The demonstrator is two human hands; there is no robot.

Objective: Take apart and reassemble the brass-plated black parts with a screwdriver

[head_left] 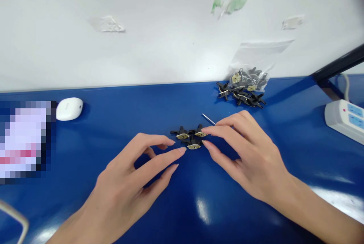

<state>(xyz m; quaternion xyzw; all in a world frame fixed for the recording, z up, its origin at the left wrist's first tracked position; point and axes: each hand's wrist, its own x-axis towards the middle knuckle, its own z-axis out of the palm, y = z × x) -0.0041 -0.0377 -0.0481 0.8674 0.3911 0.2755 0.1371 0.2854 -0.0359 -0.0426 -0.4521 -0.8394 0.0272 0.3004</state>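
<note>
Three small black parts with brass-coloured discs sit close together on the blue table: a left one, a right one and a front one. My left hand is at their left side, fingers apart, its index fingertip close to the front part. From the right, my right hand reaches in with thumb and fingers apart. Its fingertips are at the right part, and whether they touch it I cannot tell. A thin metal rod lies just behind, partly hidden by my right hand.
At the back, a clear plastic bag of similar black parts leans on the wall, with a loose pile before it. A white power strip is at right. A white earbud case and a blurred-out screen are at left.
</note>
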